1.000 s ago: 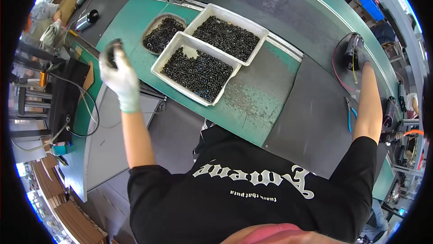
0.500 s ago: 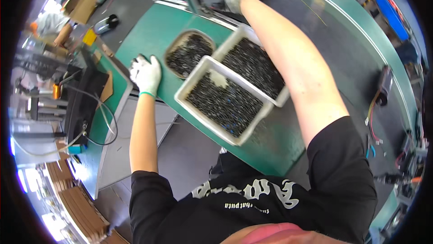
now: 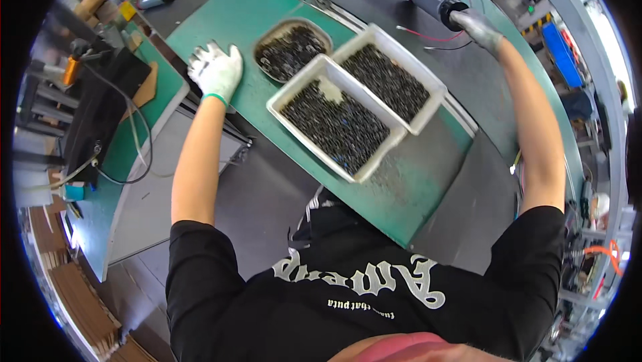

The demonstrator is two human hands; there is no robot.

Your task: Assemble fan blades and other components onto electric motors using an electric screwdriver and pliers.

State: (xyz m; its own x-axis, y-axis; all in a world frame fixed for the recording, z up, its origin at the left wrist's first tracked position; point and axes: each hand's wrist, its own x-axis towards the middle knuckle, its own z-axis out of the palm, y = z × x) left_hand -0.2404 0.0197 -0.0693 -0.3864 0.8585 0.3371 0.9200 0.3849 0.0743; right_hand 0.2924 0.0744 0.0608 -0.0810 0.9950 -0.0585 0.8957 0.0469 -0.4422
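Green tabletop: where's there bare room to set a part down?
One bare patch is the worn stretch of green tabletop between the front white bin and the dark mat. Another lies beyond the left hand, left of the oval tray. It's crowded mid-table, where the tray, front bin and rear white bin stand packed together.

Left gloved hand (image 3: 217, 72) spread over green table (image 3: 418, 195) near bowl (image 3: 294, 21); right gloved hand (image 3: 478, 27) holds dark cylinder (image 3: 431, 1) by one end. Two white trays (image 3: 311, 150) contain black parts (image 3: 334, 126).
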